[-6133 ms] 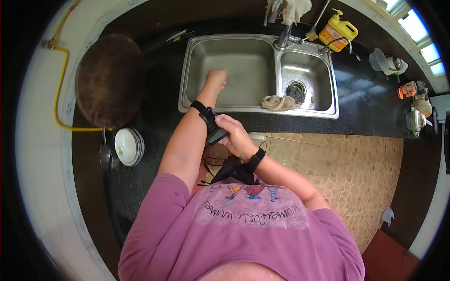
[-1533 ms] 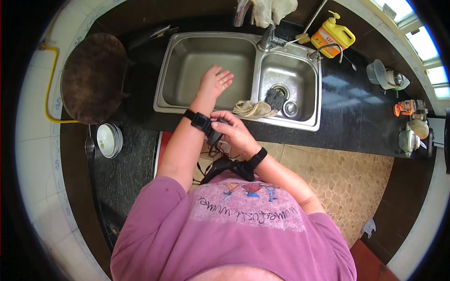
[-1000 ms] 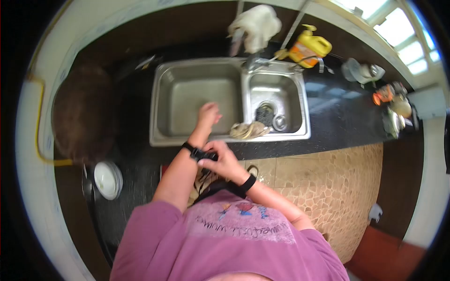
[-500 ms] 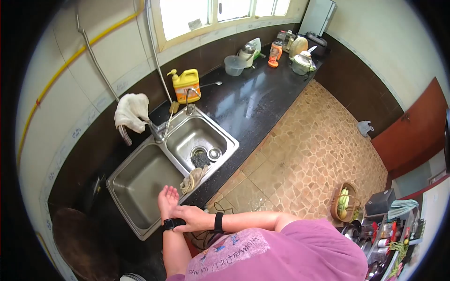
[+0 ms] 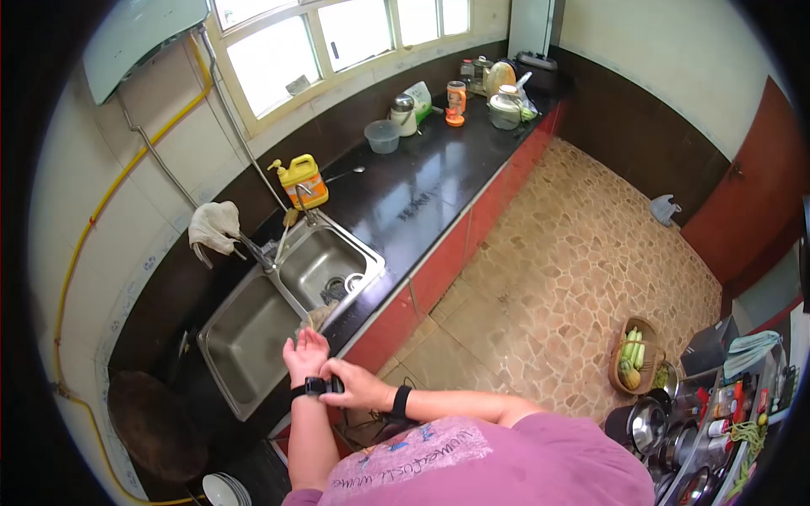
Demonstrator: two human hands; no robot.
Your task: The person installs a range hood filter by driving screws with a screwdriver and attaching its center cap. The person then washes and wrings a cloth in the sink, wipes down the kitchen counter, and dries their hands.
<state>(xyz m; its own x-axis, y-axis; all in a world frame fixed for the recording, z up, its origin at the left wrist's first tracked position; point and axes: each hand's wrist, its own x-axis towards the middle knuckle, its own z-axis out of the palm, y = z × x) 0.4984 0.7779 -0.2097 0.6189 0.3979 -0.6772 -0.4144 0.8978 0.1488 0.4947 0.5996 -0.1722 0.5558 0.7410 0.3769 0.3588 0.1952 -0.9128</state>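
My left hand [image 5: 305, 356] is held palm up with its fingers stretched out, beside the near edge of the sink. Around the left wrist sits a black wristwatch [image 5: 315, 386]. My right hand [image 5: 359, 388] is closed at that wrist, its thumb and fingers on a dark part at the watch's side; exactly which part I cannot make out. A black band [image 5: 402, 400] circles the right wrist. Just beyond my left fingers, a beige cloth [image 5: 317, 318] lies on the rim of the double steel sink [image 5: 245, 337].
Behind the sink stand a faucet [image 5: 257, 251], with a white cloth [image 5: 214, 226] draped over it, and a yellow pump jug [image 5: 301, 181]. A plastic bowl [image 5: 382, 137] and jars line the black counter [image 5: 422, 181]. A vegetable basket [image 5: 634, 363] and pots [image 5: 648, 422] are at right.
The camera view has tilted up, bringing more window and a wall unit into view. My right hand has drawn slightly off the left wrist, its fingers now pinching at the watch's side.
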